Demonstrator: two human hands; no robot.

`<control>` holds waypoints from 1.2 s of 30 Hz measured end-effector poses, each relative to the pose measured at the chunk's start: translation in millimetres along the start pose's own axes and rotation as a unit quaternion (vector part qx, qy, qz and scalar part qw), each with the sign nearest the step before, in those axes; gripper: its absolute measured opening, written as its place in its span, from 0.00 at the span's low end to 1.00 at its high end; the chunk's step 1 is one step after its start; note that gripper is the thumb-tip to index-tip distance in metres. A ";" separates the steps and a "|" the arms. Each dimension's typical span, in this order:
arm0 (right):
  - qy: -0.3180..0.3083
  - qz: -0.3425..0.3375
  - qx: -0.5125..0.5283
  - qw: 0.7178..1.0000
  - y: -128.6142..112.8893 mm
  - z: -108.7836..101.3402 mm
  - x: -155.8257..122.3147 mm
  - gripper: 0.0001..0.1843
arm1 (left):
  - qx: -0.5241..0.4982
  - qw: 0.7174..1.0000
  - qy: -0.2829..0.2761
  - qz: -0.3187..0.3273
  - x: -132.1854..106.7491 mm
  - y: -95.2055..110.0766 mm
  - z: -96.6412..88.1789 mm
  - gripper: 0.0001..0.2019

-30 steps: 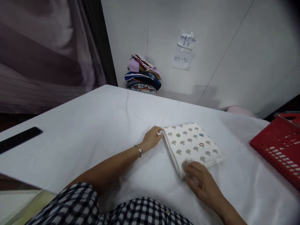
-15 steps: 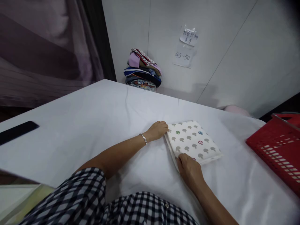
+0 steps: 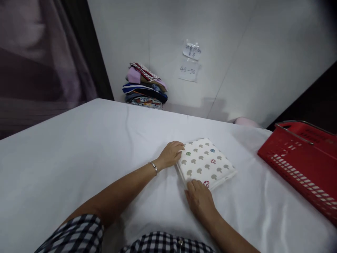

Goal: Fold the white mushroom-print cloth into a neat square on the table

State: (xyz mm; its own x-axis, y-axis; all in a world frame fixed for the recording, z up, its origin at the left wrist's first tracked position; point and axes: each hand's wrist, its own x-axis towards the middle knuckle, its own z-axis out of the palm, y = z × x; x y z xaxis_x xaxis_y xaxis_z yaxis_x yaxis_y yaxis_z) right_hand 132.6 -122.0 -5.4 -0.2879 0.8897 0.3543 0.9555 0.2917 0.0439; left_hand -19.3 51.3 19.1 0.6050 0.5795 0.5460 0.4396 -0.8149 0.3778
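Note:
A folded white cloth (image 3: 202, 163), printed with grey mushrooms and a few coloured ones, lies as a flat squarish bundle on the white-covered table (image 3: 105, 140). My left hand (image 3: 171, 154), with a silver bracelet at the wrist, grips the bundle's left corner, its fingers curled over the edge. At the corner nearest me, my right hand (image 3: 200, 199) has its fingers bent on the top and its thumb at the side edge. Several layers show along the bundle's left and front edges. The undersides of both hands are hidden.
To the right stands a red plastic basket (image 3: 297, 161) with a wire handle. Beyond the table's far edge, folded fabrics (image 3: 144, 88) are stacked against the wall, below and left of paper notes (image 3: 188, 70). A pinkish curtain (image 3: 39, 70) hangs at left.
My view has turned rightward, bringing more of the basket in and losing the black object at left. The cloth's loose left edge now sits closer under the bundle. Both hands stay at its corners.

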 end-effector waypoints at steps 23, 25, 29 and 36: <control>-0.023 0.078 0.218 0.973 97.4 -53.5 -27.6 0.11 | -0.164 0.890 -0.153 -0.396 -39.1 35.2 -21.9 0.19; 0.026 0.063 0.195 0.978 92.8 -50.8 -11.1 0.10 | -0.152 0.893 -0.124 -0.405 -35.4 33.6 -15.0 0.14; 0.030 0.019 0.098 0.995 81.0 -24.6 4.9 0.18 | -0.168 0.896 -0.121 -0.391 -42.4 38.6 -2.4 0.09; -0.084 0.042 0.129 0.987 85.0 -0.2 -2.7 0.24 | -0.216 0.879 -0.133 -0.405 -43.0 19.6 2.0 0.10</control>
State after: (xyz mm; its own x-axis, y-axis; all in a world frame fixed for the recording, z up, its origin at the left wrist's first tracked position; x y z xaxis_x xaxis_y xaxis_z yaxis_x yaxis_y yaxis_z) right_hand 214.5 -99.6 -2.4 -0.2362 0.9538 0.1857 0.9346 0.2753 -0.2251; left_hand -35.4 10.4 1.5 0.3695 0.9063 -0.2051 0.5401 -0.0298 0.8411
